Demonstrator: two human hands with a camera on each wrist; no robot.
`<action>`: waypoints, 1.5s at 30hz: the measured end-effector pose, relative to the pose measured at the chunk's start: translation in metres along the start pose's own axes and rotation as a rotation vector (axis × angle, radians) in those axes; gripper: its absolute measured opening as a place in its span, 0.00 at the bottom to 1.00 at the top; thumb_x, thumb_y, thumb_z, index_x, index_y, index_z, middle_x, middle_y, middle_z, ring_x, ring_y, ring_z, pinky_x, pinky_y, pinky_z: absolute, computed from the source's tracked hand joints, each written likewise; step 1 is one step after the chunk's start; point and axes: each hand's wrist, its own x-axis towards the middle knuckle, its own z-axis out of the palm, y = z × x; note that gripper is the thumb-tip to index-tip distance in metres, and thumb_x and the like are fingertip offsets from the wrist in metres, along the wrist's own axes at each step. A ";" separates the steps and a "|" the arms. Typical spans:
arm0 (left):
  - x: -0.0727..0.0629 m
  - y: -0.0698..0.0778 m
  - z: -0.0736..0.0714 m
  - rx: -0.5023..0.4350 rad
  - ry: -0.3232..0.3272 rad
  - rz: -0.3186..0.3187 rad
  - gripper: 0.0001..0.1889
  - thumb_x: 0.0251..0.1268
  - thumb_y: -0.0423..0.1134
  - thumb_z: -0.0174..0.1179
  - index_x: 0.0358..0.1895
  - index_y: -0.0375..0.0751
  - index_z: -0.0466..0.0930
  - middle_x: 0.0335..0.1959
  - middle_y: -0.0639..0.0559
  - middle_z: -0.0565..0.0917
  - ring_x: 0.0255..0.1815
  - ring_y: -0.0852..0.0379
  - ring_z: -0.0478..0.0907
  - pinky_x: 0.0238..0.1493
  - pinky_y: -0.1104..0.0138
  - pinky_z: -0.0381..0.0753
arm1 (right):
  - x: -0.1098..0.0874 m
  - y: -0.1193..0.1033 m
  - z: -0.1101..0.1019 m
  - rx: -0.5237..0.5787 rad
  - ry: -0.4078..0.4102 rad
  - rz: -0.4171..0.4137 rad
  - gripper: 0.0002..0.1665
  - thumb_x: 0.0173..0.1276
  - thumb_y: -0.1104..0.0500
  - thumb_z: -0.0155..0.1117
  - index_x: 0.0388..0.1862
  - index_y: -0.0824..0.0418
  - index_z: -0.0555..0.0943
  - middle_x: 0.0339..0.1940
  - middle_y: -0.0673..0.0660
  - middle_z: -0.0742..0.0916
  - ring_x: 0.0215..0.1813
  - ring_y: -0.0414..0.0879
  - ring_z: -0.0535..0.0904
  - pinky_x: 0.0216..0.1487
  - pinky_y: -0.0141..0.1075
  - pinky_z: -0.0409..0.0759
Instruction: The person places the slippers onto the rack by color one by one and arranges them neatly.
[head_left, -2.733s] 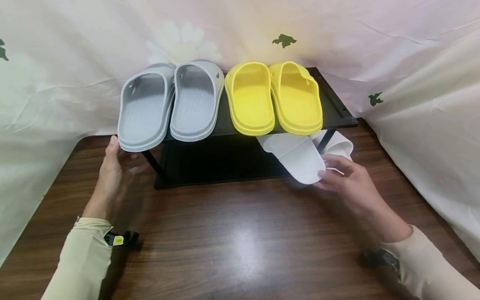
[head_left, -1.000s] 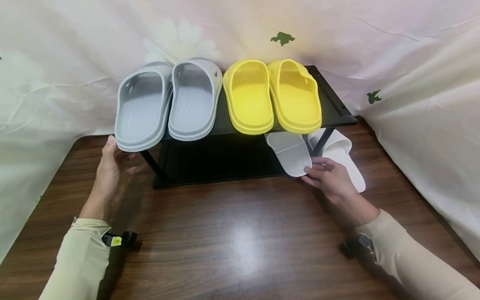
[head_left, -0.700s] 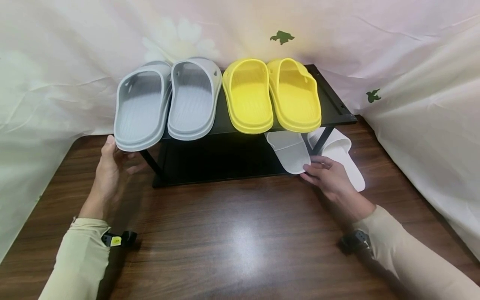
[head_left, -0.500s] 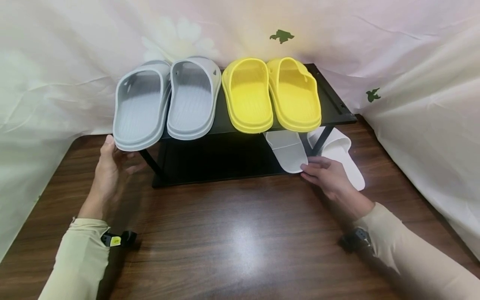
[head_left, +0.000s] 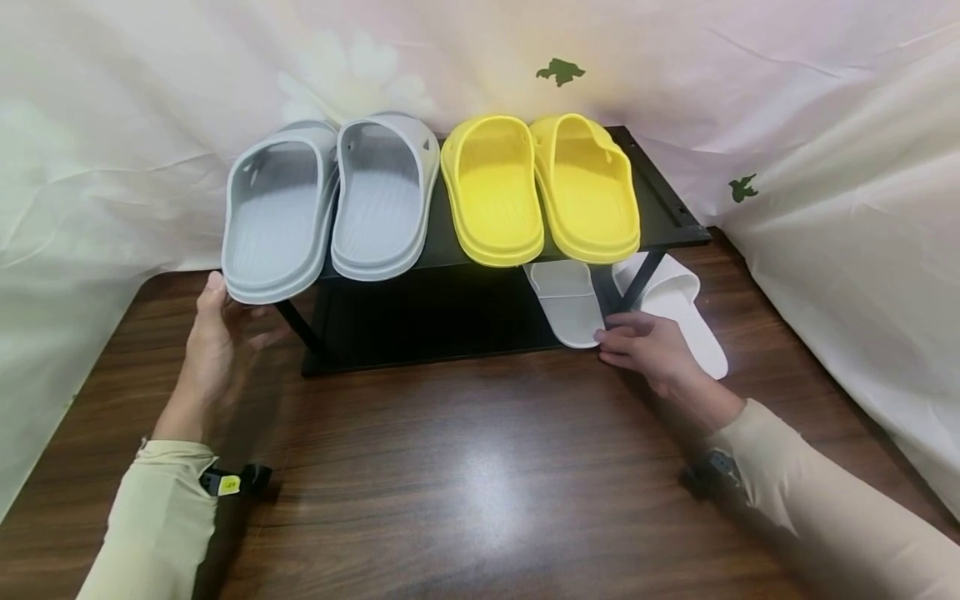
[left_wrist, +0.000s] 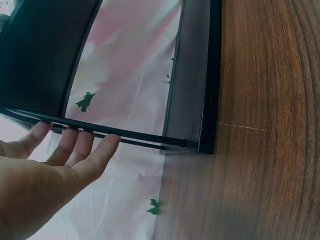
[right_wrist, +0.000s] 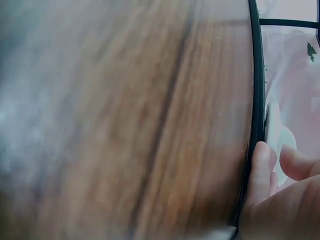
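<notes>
In the head view my right hand [head_left: 652, 350] pinches the heel end of a white slipper [head_left: 573, 317] that lies over the right part of the lower shelf of a black shoe rack [head_left: 442, 354]. Its toe end is hidden under the upper shelf. In the right wrist view, thumb and fingers [right_wrist: 259, 172] are close to the white sole beside the rack's edge. A second white slipper [head_left: 686, 321] lies on the table, just right of the rack's leg. At the rack's left end, my left hand [head_left: 210, 342] touches the side bars [left_wrist: 135, 137] with extended fingertips.
On the upper shelf stand a grey pair of clogs [head_left: 378, 200] and a yellow pair of clogs [head_left: 498, 196], heels toward me. The rack sits on a dark wooden table [head_left: 420, 483], with pale patterned cloth [head_left: 660, 75] behind and at both sides.
The right hand has moved left with the white slipper, which now lies straighter and farther in on the lower shelf. The left hand stays at the rack's left end.
</notes>
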 end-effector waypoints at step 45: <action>0.011 -0.014 -0.015 -0.085 -0.032 -0.004 0.21 0.83 0.56 0.42 0.54 0.44 0.77 0.48 0.52 0.79 0.46 0.58 0.71 0.44 0.63 0.83 | -0.029 0.009 -0.109 -1.098 0.097 -0.134 0.56 0.59 0.36 0.75 0.65 0.80 0.68 0.53 0.81 0.78 0.49 0.70 0.75 0.46 0.60 0.74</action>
